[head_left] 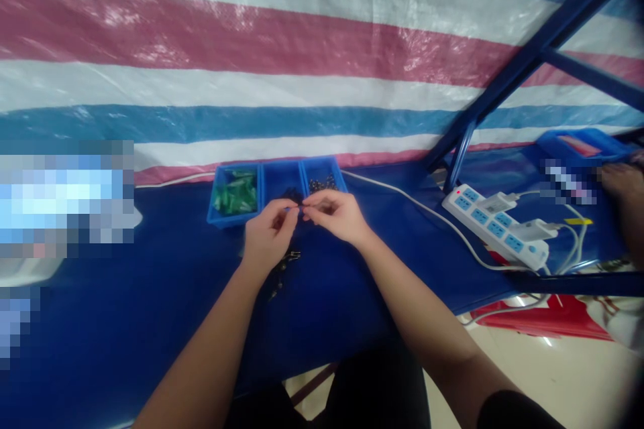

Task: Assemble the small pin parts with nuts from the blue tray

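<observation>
My left hand (267, 236) and my right hand (336, 214) meet fingertip to fingertip just in front of the blue trays, pinching a small dark part (300, 212) between them; the part is too small to make out. A short row of small dark parts (284, 265) lies on the blue table cover (151, 295) under my left wrist. Behind my hands stand three blue trays: the left tray (212, 204) holds green pieces, the middle tray (278, 177) holds a few dark pieces, and the right tray (322, 166) holds small dark metal parts.
A white power strip (496, 224) with plugs and white cables lies at the right. Another person's hand (621, 181) rests at the far right beside a blue bin (583, 144). A blue metal frame (528, 60) slants up at the right. A striped tarp hangs behind.
</observation>
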A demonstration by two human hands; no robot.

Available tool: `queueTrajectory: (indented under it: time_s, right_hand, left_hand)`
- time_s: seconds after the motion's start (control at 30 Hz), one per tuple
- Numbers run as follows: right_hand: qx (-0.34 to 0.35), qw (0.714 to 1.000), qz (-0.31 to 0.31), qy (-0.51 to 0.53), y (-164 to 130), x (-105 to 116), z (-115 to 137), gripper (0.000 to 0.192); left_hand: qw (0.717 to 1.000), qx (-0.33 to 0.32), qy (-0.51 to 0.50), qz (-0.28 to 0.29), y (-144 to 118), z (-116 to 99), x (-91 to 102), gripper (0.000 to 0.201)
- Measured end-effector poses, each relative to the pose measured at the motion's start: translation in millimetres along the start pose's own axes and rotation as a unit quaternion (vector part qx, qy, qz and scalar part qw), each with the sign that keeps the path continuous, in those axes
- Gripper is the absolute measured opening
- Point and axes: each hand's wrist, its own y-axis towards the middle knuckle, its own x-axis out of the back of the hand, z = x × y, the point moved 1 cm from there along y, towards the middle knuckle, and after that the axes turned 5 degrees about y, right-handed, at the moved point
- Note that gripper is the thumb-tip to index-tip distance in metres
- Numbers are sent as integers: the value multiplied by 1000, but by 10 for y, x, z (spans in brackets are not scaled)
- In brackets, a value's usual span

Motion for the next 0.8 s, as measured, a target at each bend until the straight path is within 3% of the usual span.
queueTrajectory:
  time_s: [0.27, 0.8]
  right_hand:
    - [4, 1000, -2, -1, 8, 1, -8, 28]
    - [10, 1000, -1, -1, 3, 10, 2, 28]
  left_hand:
    - [998, 15, -51, 17, -2, -30, 2, 21]
    - [1000, 15, -20, 10, 1, -42, -9, 20]
